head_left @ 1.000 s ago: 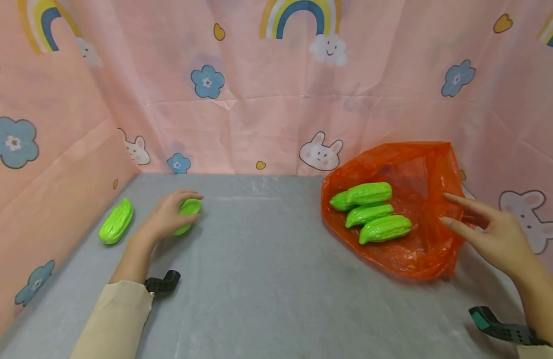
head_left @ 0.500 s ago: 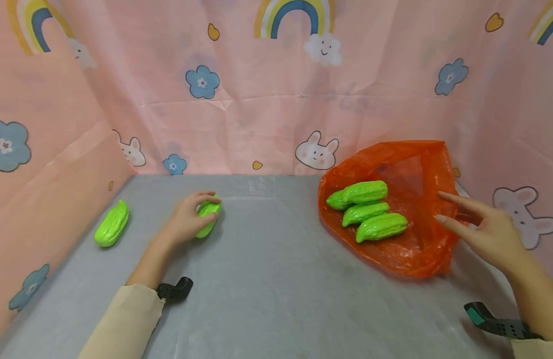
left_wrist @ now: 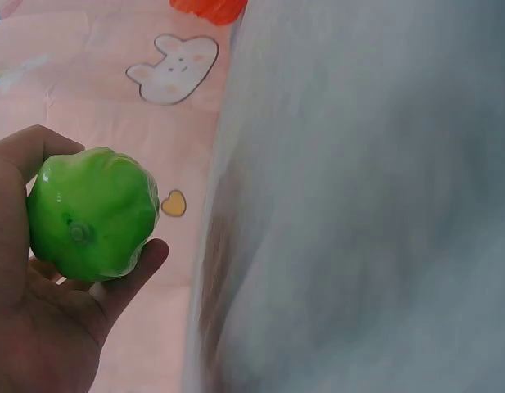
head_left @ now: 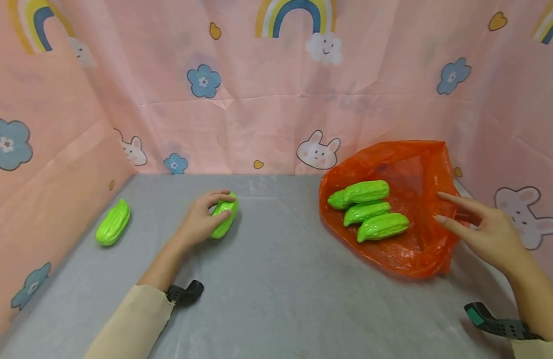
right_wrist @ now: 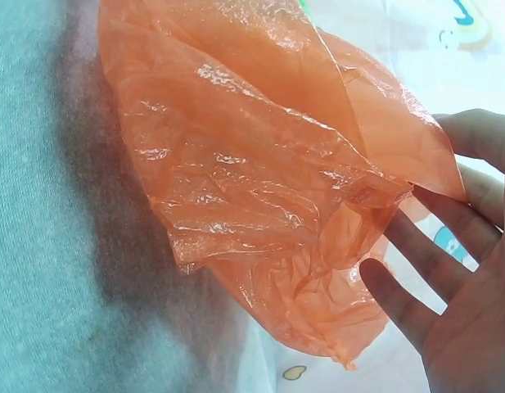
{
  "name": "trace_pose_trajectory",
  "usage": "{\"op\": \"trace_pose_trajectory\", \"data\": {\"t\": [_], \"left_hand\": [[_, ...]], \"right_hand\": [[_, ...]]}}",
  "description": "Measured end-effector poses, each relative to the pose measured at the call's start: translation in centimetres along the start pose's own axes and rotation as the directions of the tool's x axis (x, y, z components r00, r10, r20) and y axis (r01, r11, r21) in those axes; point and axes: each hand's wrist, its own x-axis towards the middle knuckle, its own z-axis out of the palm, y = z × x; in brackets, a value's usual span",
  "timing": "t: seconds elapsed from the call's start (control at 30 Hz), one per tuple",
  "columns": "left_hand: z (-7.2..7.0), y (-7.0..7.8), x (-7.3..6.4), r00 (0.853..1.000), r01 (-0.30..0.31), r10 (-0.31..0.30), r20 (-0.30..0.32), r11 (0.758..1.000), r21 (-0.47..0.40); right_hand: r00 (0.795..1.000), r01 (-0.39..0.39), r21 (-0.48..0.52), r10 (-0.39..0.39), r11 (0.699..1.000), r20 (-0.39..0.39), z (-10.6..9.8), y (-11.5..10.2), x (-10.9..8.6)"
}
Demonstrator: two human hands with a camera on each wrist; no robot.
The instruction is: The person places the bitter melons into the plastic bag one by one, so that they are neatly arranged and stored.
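Observation:
My left hand (head_left: 203,218) holds a bright green bitter melon (head_left: 226,215) over the grey table, left of the middle. In the left wrist view its rounded end (left_wrist: 92,214) faces the camera, with fingers and thumb around it. On the right, my right hand (head_left: 496,237) holds the side of an orange plastic bag (head_left: 426,249), whose mouth gapes toward the left. In the right wrist view the fingers are spread, with thin plastic (right_wrist: 260,164) caught between some of them. Several bitter melons (head_left: 383,227) lie inside the bag.
Another bitter melon (head_left: 113,223) lies at the table's left side. Pink printed cloth (head_left: 267,119) walls the back and both sides of the grey table (head_left: 276,294).
My left hand has moved to the right with the bitter melon in its grip. The right hand and the bag have stayed nearly still.

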Motion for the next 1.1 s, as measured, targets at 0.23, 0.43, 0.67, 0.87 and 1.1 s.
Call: {"op": "trace_pose_trajectory", "data": {"t": [0.23,0.43,0.67,0.87,1.1], "left_hand": [[1.1,-0.1,0.0,0.999,-0.034,0.035,0.022,0.999,-0.033],[1.4,-0.7,-0.1,1.000,-0.018,0.017,0.025,1.000,0.025],[1.2,-0.7,0.0,0.999,-0.032,0.028,0.038,0.993,0.113],[-0.1,-0.3,-0.2,0.994,-0.024,0.000,0.108,0.974,0.223],[-2.0,-0.4,-0.5,0.980,0.008,-0.066,0.185,0.955,0.295]], "right_hand": [[1.000,-0.001,0.007,0.001,1.000,-0.005,0.1,0.2,-0.1],[1.000,0.002,0.006,-0.001,1.000,-0.005,0.2,0.4,0.0],[1.000,-0.002,0.006,0.002,1.000,-0.011,0.1,0.5,-0.1],[1.000,0.000,0.004,0.000,1.000,-0.016,0.1,0.5,-0.2],[1.000,0.009,0.010,-0.008,1.000,-0.017,0.1,0.3,0.0]]}}
